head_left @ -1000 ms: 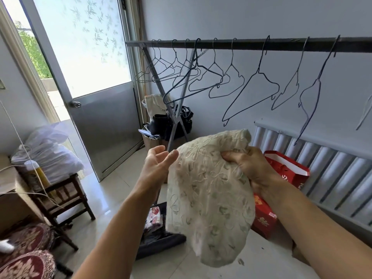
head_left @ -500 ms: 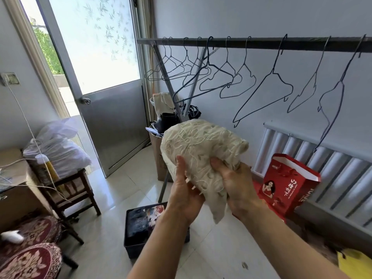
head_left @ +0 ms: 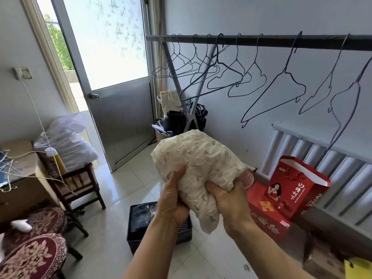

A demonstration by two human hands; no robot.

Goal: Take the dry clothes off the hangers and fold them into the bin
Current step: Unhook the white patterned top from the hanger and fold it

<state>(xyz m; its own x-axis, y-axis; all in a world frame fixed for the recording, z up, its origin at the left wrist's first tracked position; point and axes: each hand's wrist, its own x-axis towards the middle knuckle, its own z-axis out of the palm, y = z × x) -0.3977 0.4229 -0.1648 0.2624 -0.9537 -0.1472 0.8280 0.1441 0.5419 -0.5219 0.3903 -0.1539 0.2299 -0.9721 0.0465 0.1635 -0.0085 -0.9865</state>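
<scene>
A cream embroidered garment (head_left: 198, 160) is bunched into a folded bundle in front of me at chest height. My left hand (head_left: 173, 200) grips its lower left side, and my right hand (head_left: 231, 200) grips its lower right, thumb pressed into the cloth. A loose end hangs down between my hands. Below them on the floor sits a dark bin (head_left: 141, 224) with dark folded clothes inside, partly hidden by my left arm. Several bare wire hangers (head_left: 273, 93) hang on the dark rail (head_left: 261, 40).
Red gift bag (head_left: 296, 188) and red box (head_left: 265, 216) stand on the floor right of the bin, by a radiator (head_left: 332, 168). A wooden stool (head_left: 78, 184) with white bags, two cushioned seats (head_left: 34, 256) and an open door (head_left: 112, 77) lie left.
The hanging garment has been gathered into a compact bundle. Both hands have moved closer together beneath it, and the view has shifted so the bin shows below.
</scene>
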